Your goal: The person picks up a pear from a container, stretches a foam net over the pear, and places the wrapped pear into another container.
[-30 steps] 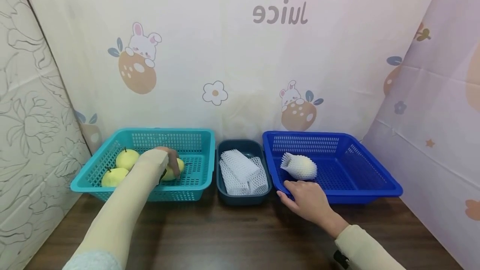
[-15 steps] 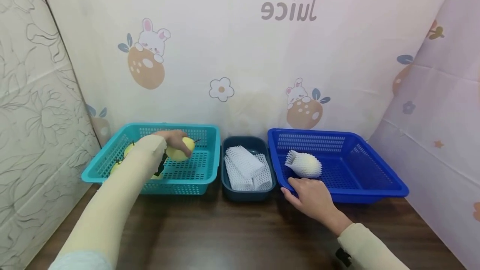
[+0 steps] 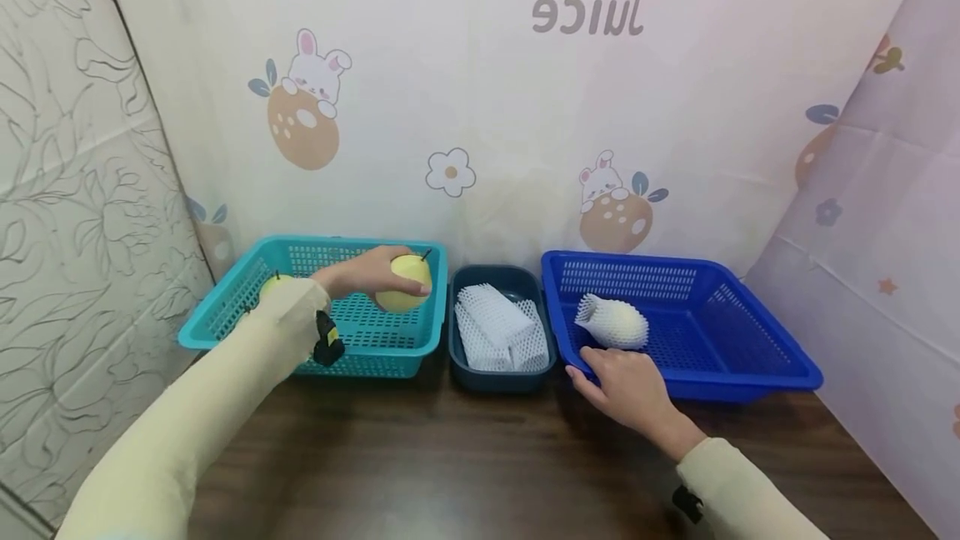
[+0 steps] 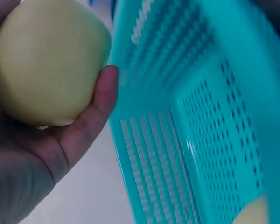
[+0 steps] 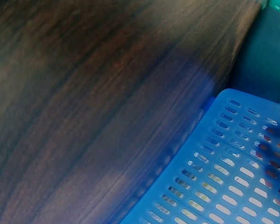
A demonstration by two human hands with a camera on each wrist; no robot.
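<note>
A yellow-green pear point(image 3: 411, 270) is in my left hand point(image 3: 367, 272), raised over the right part of the teal basket point(image 3: 367, 365). In the left wrist view my fingers curl round the pear point(image 4: 51, 60) beside the basket wall. My right hand point(image 3: 630, 390) grips the near left corner of the blue basket point(image 3: 750, 377), its thumb outside the rim. Inside the blue basket lies a pear in a white foam net point(image 3: 615, 323), close to the right fingertips. In the right wrist view the basket's slotted wall point(image 5: 224, 172) hides most of that hand.
Between the two baskets stands a small dark blue-grey bin point(image 3: 495, 382) with several white foam nets point(image 3: 495, 317). Another pear point(image 3: 273, 282) shows in the teal basket, partly behind my left forearm. A patterned curtain point(image 3: 510, 107) hangs behind the dark wooden table point(image 3: 450, 465).
My left hand has lifted the pear from the teal basket's bottom and carried it right, near that basket's right side. My right hand stays on the blue basket's corner. The head view has shifted slightly.
</note>
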